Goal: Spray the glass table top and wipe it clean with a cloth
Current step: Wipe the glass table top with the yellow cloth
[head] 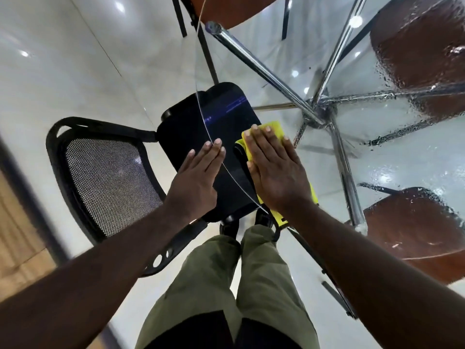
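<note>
Currently wiping: at nine o'clock stands a black mesh-backed chair [108,182], its padded seat tucked under the curved rim of the glass table top [198,96], where the left hand [198,177] lies flat with straight fingers, seemingly steadying at the edge. Just right of centre the right hand [274,172], also flat and unclenched, presses a soft yellow cloth [274,128] onto the smooth pane. Best to keep palm pressure even and sweep overlapping strokes over the chrome tube legs [264,74] showing through, toward the beaded spray droplets [402,71] at three o'clock.

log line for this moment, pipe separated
phase: wiping | right hand: flat on yellow cloth by near rim | left hand: open, at glass table top rim | spray droplets: unwiped, far side
</note>
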`<state>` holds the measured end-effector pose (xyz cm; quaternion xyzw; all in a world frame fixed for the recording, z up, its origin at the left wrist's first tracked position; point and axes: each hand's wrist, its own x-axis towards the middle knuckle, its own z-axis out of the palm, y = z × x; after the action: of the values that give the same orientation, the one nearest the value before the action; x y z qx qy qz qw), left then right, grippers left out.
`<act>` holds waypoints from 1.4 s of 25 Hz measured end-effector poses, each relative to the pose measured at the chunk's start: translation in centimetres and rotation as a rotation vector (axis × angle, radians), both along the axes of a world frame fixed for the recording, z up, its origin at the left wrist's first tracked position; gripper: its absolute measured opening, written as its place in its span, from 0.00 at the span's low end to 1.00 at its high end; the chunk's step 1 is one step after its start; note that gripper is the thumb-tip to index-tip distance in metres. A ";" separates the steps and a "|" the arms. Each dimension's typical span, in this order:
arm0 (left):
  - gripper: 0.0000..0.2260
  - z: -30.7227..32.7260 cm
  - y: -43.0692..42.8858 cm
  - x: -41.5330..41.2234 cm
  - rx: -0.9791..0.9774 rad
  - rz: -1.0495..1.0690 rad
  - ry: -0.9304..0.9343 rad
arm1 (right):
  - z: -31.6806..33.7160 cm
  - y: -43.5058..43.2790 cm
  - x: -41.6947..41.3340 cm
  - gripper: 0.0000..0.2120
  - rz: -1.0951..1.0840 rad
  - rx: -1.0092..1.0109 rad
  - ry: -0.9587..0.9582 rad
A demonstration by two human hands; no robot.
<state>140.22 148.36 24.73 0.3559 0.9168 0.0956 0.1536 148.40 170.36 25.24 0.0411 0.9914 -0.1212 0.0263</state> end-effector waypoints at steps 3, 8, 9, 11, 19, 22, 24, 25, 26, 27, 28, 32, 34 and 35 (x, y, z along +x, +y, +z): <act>0.44 0.3 -0.2 -0.6 0.021 0.011 -0.034 | 0.3 -0.3 5.9 0.28 -0.005 -0.020 -0.069; 0.41 0.2 -0.8 -1.5 0.118 0.020 -0.136 | 0.1 -2.0 4.8 0.26 -0.044 0.018 -0.051; 0.38 0.2 -0.8 -1.7 0.183 0.044 -0.179 | -0.2 -2.5 2.5 0.26 -0.052 0.017 -0.022; 0.32 0.6 -0.3 -1.9 0.350 0.183 -0.249 | -0.5 -3.2 -1.9 0.27 -0.072 0.006 -0.007; 0.26 1.1 5.6 -3.6 0.251 0.166 -0.031 | 0.6 -0.6 10.0 0.30 -0.124 0.023 -0.093; 0.28 0.0 8.0 -5.6 0.191 0.171 0.055 | 0.7 0.9 6.6 0.30 -0.147 0.056 -0.072; 0.28 -1.3 9.2 -6.9 0.214 0.190 0.087 | -0.5 2.0 0.0 0.29 -0.149 0.077 0.007; 0.28 -1.9 9.6 -7.2 0.214 0.202 0.103 | -0.9 2.7 -3.3 0.29 -0.158 0.088 0.044; 0.28 -2.4 9.9 -7.3 0.198 0.207 0.125 | -1.2 3.3 -5.8 0.29 -0.177 0.096 0.061; 0.28 -2.7 10.1 -7.2 0.170 0.210 0.150 | -1.2 3.8 -6.8 0.29 -0.196 0.087 0.063; 0.28 -2.9 10.2 -7.1 0.139 0.216 0.170 | -1.2 4.0 -6.4 0.29 -0.200 0.067 0.055; 0.29 -2.7 10.3 -7.2 0.059 0.218 0.191 | 0.2 1.9 4.9 0.30 -0.205 0.050 -0.083; 0.29 -2.8 10.4 -7.3 0.047 0.214 0.199 | 0.5 1.7 7.7 0.31 -0.171 0.053 -0.107; 0.29 -3.0 10.3 -7.3 0.044 0.214 0.204 | 0.3 2.3 6.4 0.31 -0.154 0.062 -0.111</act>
<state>132.90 158.71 21.75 0.2674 0.9581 0.0949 0.0406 154.85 172.65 25.56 0.1245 0.9856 -0.0898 0.0704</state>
